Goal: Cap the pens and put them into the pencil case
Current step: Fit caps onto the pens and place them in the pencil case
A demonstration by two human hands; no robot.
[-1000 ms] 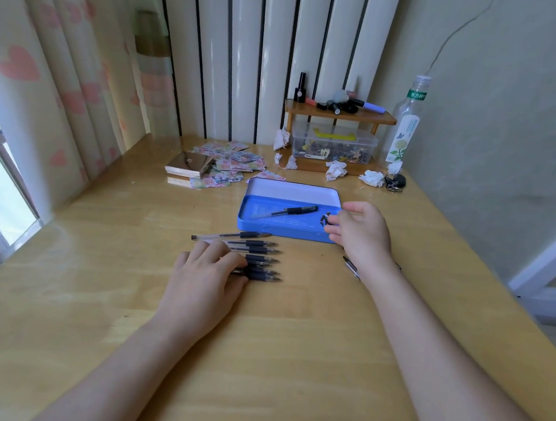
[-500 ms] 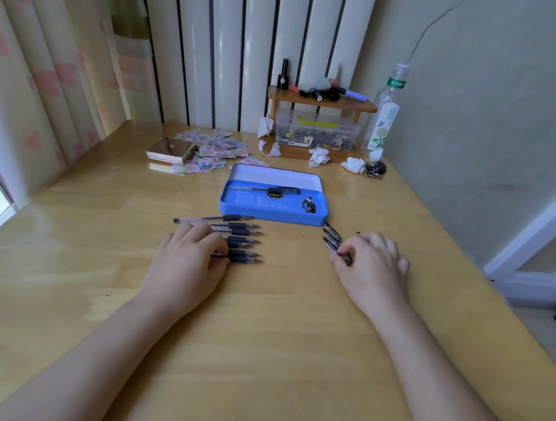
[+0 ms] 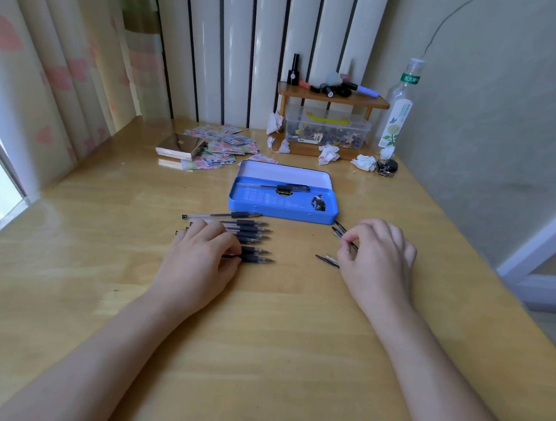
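While both hands rest on the wooden table (image 3: pixel 261 355), the uncapped pens (image 3: pixel 252 238) and the loose caps (image 3: pixel 327 258) lie in front of the open pencil case (image 3: pixel 281 207).

The left hand (image 3: pixel 198 260) lies over the row of pens, and its fingers (image 3: pixel 231 256) close on the nearest pen of the row, whose tip points to the right. The right hand (image 3: pixel 376 258) is curled beside the caps, with thumb and forefinger pinching one dark cap, while another cap lies on the table just left of it. One capped pen (image 3: pixel 287 188) lies inside the blue case, along its far side.
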